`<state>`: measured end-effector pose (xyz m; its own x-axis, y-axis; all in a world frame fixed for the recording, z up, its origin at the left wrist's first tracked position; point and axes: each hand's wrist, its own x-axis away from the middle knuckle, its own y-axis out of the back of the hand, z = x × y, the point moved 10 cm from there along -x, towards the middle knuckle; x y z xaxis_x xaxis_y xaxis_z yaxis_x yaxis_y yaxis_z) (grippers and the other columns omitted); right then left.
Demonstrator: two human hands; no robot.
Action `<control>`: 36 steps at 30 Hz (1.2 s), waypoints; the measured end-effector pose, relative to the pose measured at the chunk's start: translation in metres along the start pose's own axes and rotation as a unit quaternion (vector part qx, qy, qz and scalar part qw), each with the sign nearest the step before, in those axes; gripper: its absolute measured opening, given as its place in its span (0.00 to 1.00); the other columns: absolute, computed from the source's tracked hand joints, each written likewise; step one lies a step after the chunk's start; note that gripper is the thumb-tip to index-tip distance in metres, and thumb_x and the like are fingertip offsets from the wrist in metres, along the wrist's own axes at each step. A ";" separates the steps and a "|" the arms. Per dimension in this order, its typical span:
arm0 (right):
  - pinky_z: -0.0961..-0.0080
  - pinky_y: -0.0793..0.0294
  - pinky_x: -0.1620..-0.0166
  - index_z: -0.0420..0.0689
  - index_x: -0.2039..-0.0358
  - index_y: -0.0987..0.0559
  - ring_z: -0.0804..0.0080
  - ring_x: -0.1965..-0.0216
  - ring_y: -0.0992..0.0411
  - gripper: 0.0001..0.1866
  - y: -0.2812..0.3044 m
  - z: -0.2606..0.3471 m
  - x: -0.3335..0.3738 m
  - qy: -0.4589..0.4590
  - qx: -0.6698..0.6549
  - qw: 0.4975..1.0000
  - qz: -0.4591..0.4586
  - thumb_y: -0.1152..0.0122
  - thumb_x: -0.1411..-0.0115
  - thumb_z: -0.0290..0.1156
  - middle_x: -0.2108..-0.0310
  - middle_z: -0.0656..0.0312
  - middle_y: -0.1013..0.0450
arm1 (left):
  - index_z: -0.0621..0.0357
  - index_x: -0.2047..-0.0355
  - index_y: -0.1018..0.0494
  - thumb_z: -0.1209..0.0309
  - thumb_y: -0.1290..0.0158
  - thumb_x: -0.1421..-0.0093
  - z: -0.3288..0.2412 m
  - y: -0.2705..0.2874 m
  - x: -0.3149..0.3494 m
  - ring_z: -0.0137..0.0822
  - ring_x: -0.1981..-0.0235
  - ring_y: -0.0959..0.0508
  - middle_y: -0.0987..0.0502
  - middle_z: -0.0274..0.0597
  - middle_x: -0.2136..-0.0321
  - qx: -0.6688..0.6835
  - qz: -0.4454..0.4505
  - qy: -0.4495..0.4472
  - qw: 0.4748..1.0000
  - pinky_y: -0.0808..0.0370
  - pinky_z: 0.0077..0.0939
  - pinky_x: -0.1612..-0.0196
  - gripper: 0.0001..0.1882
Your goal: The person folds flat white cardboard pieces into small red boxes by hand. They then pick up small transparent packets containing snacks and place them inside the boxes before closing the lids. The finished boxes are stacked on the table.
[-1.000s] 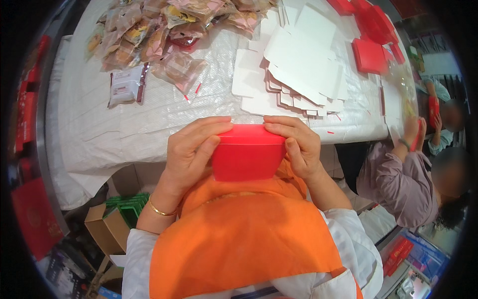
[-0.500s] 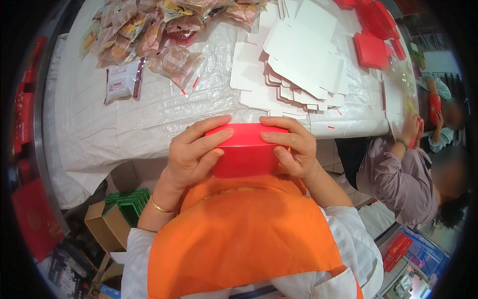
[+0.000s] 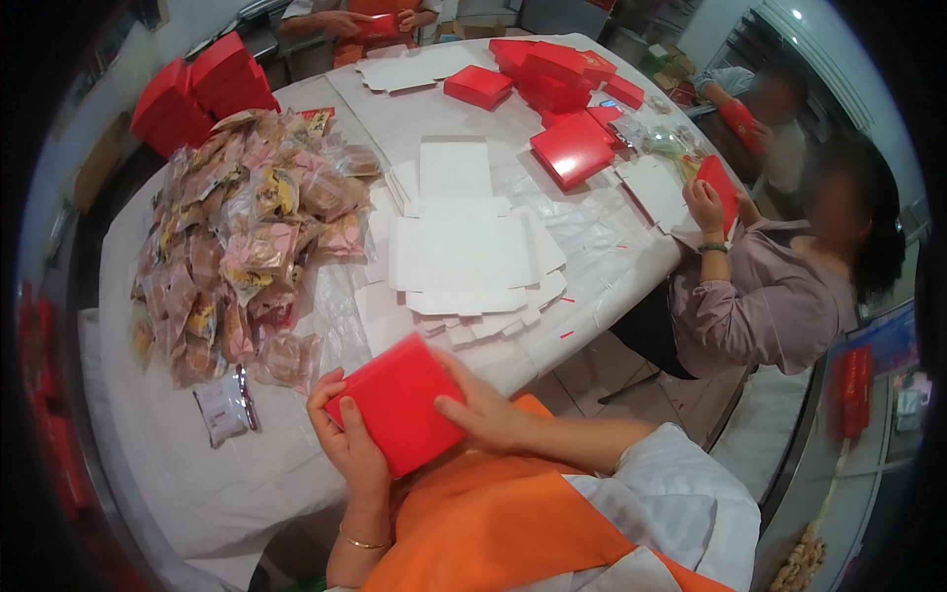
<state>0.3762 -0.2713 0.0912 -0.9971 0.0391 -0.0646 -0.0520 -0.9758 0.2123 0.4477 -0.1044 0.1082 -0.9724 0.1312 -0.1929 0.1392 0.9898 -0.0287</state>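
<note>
From where I stand, the person in the orange cloth apron [image 3: 483,503] has a glossy red, squarish cardboard box [image 3: 400,409] gripped in both hands, tilted over the near edge of the table. The left hand [image 3: 350,444] is curled round the box's left side, thumb flat on the broad face. The right hand [image 3: 490,403] clasps the opposite side, its thumb pressing near the edge and its other fingers mostly out of sight behind. I can't tell whether anything is inside.

What could go wrong, to my eye, comes mostly from that grip. Thumbs pushing hard on a thin card face could dent it, and the shiny surface could slide if one hand lets go early; with the box so near the table's rim, it might drop to the lap or floor.

Just beyond lies a loose stack of flat white cardboard blanks [image 3: 464,252], its edges uneven. A box corner catching there might drag the top sheets askew. To the left, the high heap of clear plastic food packets [image 3: 247,237] looks unsteady; an elbow or sleeve brushing it could send some sliding onto the small white-and-maroon sachet [image 3: 227,407] lying on the white woven plastic table cover [image 3: 296,464].
</note>
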 end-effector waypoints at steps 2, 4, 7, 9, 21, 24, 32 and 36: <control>0.70 0.45 0.37 0.37 0.34 0.51 0.63 0.38 0.43 0.35 0.024 0.004 -0.018 -0.031 -0.025 0.999 0.005 0.49 0.35 0.36 0.38 0.49 0.43 | 0.62 0.44 0.41 0.65 0.56 0.33 -0.010 -0.021 -0.012 0.41 0.44 0.36 0.39 0.48 0.42 0.020 0.013 0.025 0.999 0.39 0.35 0.42 0.21; 0.71 0.44 0.37 0.35 0.36 0.45 0.65 0.39 0.41 0.33 0.061 -0.003 -0.034 -0.090 -0.044 0.994 -0.053 0.50 0.35 0.40 0.40 0.49 0.40 | 0.60 0.39 0.47 0.62 0.58 0.33 -0.024 -0.032 -0.021 0.41 0.43 0.36 0.40 0.47 0.41 0.075 0.003 -0.020 0.997 0.38 0.34 0.43 0.26; 0.71 0.38 0.41 0.35 0.42 0.35 0.64 0.45 0.34 0.27 0.149 -0.008 -0.075 -0.008 0.099 0.978 -0.183 0.53 0.34 0.43 0.46 0.56 0.32 | 0.59 0.36 0.52 0.58 0.59 0.33 -0.041 -0.022 -0.031 0.41 0.43 0.36 0.43 0.47 0.38 0.049 -0.024 -0.092 0.994 0.36 0.34 0.44 0.31; 0.70 0.32 0.45 0.40 0.47 0.31 0.70 0.48 0.32 0.20 0.191 -0.019 -0.110 -0.034 -0.317 0.905 -0.280 0.51 0.34 0.39 0.50 0.60 0.30 | 0.60 0.36 0.52 0.57 0.61 0.33 -0.044 -0.010 -0.029 0.41 0.43 0.36 0.44 0.48 0.37 -0.011 -0.047 -0.110 0.993 0.35 0.34 0.46 0.31; 0.59 0.34 0.44 0.31 0.45 0.36 0.46 0.46 0.34 0.30 0.413 -0.134 -0.276 -0.243 0.309 0.834 -0.388 0.51 0.37 0.44 0.43 0.40 0.37 | 0.65 0.39 0.45 0.58 0.54 0.37 -0.001 0.010 -0.005 0.41 0.47 0.32 0.38 0.49 0.42 -0.039 -0.025 0.010 0.999 0.34 0.32 0.48 0.32; 0.58 0.34 0.44 0.34 0.51 0.28 0.44 0.48 0.33 0.22 0.402 -0.095 -0.257 -0.185 0.349 0.761 -0.515 0.49 0.38 0.39 0.45 0.42 0.35 | 0.64 0.40 0.42 0.66 0.61 0.36 -0.003 0.017 -0.005 0.38 0.48 0.31 0.36 0.49 0.43 -0.081 -0.023 0.001 0.996 0.33 0.30 0.49 0.25; 0.67 0.27 0.56 0.38 0.60 0.21 0.57 0.63 0.23 0.18 0.311 -0.093 -0.216 -0.052 0.332 0.877 -0.344 0.42 0.44 0.39 0.67 0.49 0.22 | 0.65 0.49 0.32 0.74 0.57 0.42 0.019 -0.002 -0.005 0.36 0.51 0.29 0.29 0.46 0.51 -0.044 0.031 0.029 0.998 0.32 0.29 0.51 0.20; 0.68 0.26 0.57 0.38 0.63 0.20 0.58 0.62 0.23 0.19 0.280 -0.100 -0.217 -0.127 0.279 0.901 -0.305 0.38 0.48 0.40 0.67 0.50 0.22 | 0.64 0.54 0.29 0.78 0.54 0.46 0.021 -0.002 -0.001 0.36 0.56 0.27 0.27 0.45 0.56 -0.075 0.035 0.023 0.996 0.30 0.28 0.54 0.18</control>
<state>0.5831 -0.5747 0.0675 -0.7500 0.6494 -0.1253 -0.5439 -0.4978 0.6755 0.4521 -0.1081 0.0880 -0.9693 0.1988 -0.1444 0.1804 0.9748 0.1309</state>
